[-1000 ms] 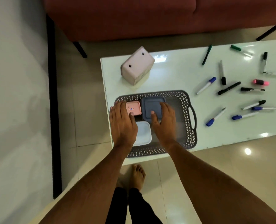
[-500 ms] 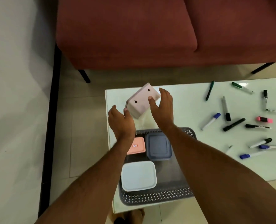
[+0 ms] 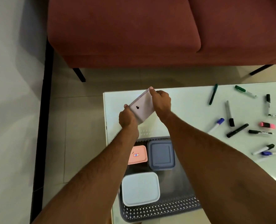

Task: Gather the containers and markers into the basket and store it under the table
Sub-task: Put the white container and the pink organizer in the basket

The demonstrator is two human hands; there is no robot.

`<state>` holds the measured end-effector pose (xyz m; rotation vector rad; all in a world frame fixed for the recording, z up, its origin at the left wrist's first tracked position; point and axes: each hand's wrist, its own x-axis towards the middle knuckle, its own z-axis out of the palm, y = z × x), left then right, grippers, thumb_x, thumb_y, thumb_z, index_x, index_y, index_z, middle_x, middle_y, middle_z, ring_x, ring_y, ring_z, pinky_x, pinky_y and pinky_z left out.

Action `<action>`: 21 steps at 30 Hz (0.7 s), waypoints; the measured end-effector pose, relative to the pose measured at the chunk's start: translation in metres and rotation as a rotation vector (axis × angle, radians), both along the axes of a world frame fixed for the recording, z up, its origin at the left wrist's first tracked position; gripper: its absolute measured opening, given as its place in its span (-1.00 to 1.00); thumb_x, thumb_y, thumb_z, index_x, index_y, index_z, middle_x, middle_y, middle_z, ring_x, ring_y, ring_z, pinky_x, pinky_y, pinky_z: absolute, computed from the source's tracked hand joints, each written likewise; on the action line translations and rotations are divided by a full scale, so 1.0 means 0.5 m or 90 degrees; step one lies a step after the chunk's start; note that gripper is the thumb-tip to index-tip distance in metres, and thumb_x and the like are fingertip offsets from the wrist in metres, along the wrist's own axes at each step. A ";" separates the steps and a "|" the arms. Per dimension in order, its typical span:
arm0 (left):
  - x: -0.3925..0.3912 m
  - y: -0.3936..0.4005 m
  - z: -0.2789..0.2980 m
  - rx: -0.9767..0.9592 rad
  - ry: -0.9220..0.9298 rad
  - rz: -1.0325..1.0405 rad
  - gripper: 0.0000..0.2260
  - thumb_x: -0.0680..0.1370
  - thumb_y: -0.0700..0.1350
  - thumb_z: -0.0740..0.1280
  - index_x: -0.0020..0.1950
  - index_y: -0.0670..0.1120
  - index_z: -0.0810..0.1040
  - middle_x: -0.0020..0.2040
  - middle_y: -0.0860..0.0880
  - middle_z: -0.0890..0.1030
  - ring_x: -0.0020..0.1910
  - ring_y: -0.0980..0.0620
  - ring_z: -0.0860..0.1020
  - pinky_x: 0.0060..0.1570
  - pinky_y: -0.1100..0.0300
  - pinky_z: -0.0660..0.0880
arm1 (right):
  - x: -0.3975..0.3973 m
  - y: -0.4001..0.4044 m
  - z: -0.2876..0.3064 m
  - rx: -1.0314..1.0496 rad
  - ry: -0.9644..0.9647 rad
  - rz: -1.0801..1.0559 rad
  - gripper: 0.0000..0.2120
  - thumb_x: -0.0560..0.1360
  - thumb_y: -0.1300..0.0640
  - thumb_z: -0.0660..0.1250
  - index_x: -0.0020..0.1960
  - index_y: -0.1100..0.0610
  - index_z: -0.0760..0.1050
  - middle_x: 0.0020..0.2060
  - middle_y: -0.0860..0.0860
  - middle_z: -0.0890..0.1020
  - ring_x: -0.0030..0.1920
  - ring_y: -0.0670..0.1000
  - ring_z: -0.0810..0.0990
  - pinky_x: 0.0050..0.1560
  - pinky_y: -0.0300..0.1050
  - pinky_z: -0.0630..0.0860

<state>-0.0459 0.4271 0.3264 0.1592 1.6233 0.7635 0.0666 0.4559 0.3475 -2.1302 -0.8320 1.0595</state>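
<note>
Now closed around the pink box [image 3: 142, 109], left hand [image 3: 127, 118] and right hand [image 3: 161, 102] in a two-sided grip, lifted off the tabletop [image 3: 190, 107]. Below the grip, three containers in basket [image 3: 158, 209]; markers [image 3: 237, 130] rightward, ungathered.

Pink box [image 3: 143, 109]: tilted, off the worktop [image 3: 190, 102], held at both ends.
Basket [image 3: 163, 209]: dark grey with holes, on the near edge.
Inside it: small pink tub [image 3: 138, 155], blue-grey tub [image 3: 161, 155], white tub [image 3: 140, 189], all shut.
Markers [image 3: 237, 130]: scattered flat at right.
</note>
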 end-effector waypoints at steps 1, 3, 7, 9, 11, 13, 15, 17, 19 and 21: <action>0.002 0.001 0.001 0.004 -0.006 -0.001 -0.65 0.72 0.11 0.11 0.08 -0.09 0.56 0.09 -0.13 0.66 -0.18 0.02 0.55 -0.18 0.17 0.44 | 0.000 0.002 0.001 -0.006 0.002 -0.005 -0.62 0.63 -0.21 0.23 0.10 0.11 0.53 0.09 0.05 0.61 0.07 0.09 0.58 0.10 0.02 0.52; 0.006 0.003 0.005 0.010 -0.023 0.004 -0.64 0.72 0.11 0.10 0.19 -0.11 0.56 0.08 -0.13 0.65 -0.17 0.02 0.56 -0.24 0.19 0.44 | 0.000 0.002 0.006 -0.012 0.007 -0.010 -0.59 0.64 -0.19 0.23 0.16 0.14 0.55 0.05 0.03 0.58 0.04 0.07 0.56 0.07 -0.01 0.48; 0.013 0.006 0.018 0.018 -0.049 0.006 -0.63 0.69 0.09 0.13 0.27 -0.14 0.54 0.11 -0.17 0.66 -0.05 -0.07 0.59 -0.24 0.19 0.46 | 0.000 -0.011 0.014 -0.002 0.021 -0.039 -0.65 0.65 -0.18 0.24 0.15 0.11 0.51 0.02 -0.01 0.55 0.03 0.04 0.55 0.04 -0.05 0.46; 0.017 0.002 0.030 0.037 -0.035 -0.002 -0.66 0.68 0.07 0.14 0.21 -0.14 0.53 0.09 -0.17 0.65 -0.05 -0.07 0.58 -0.27 0.19 0.43 | 0.005 -0.023 0.022 0.022 0.037 -0.063 -0.67 0.65 -0.16 0.25 0.13 0.11 0.52 0.00 -0.02 0.55 0.01 0.02 0.54 0.03 -0.07 0.45; 0.026 -0.006 0.046 0.065 -0.011 -0.015 -0.75 0.67 0.05 0.14 0.08 -0.10 0.47 0.02 -0.14 0.61 -0.07 -0.07 0.55 -0.27 0.20 0.41 | 0.016 -0.036 0.033 0.050 0.046 -0.088 -0.68 0.64 -0.14 0.27 0.12 0.12 0.53 -0.03 -0.02 0.56 -0.04 -0.01 0.54 0.01 -0.10 0.43; 0.036 -0.020 0.066 0.105 -0.012 -0.004 -0.80 0.65 0.02 0.15 0.03 -0.07 0.48 -0.03 -0.12 0.61 -0.05 -0.09 0.55 -0.23 0.19 0.43 | 0.030 -0.050 0.042 0.075 0.058 -0.115 -0.70 0.63 -0.14 0.29 0.07 0.11 0.52 -0.06 -0.03 0.58 -0.07 -0.04 0.55 -0.03 -0.14 0.44; 0.051 -0.039 0.084 0.161 -0.021 0.017 -0.76 0.57 0.05 0.18 0.05 -0.04 0.56 0.00 -0.14 0.65 -0.01 -0.13 0.59 -0.12 0.10 0.51 | 0.047 -0.069 0.051 0.097 0.073 -0.142 -0.71 0.62 -0.13 0.31 0.05 0.11 0.53 -0.11 -0.06 0.60 -0.09 -0.05 0.58 -0.14 -0.22 0.45; 0.069 -0.059 0.108 0.210 -0.029 0.039 -0.70 0.49 0.07 0.18 0.06 -0.01 0.60 0.02 -0.13 0.67 -0.02 -0.12 0.61 -0.05 0.05 0.54 | 0.063 -0.090 0.061 0.114 0.085 -0.163 -0.71 0.61 -0.13 0.32 0.04 0.10 0.53 -0.12 -0.06 0.62 -0.09 -0.03 0.62 -0.21 -0.25 0.48; 0.091 -0.084 0.126 0.239 -0.018 0.053 -0.63 0.43 0.09 0.16 0.09 -0.02 0.60 0.04 -0.14 0.66 -0.04 -0.08 0.61 -0.07 0.08 0.52 | 0.081 -0.118 0.073 0.126 0.097 -0.164 -0.75 0.61 -0.12 0.33 0.03 0.07 0.51 -0.09 -0.03 0.64 -0.08 -0.01 0.65 -0.19 -0.23 0.55; 0.112 -0.114 0.135 0.267 -0.006 0.074 -0.64 0.48 0.08 0.17 0.14 -0.05 0.59 0.09 -0.19 0.66 -0.04 -0.08 0.60 -0.09 0.10 0.50 | 0.100 -0.149 0.088 0.143 0.114 -0.167 -0.78 0.61 -0.08 0.33 0.03 0.08 0.50 -0.09 -0.02 0.63 -0.10 -0.02 0.64 -0.20 -0.24 0.55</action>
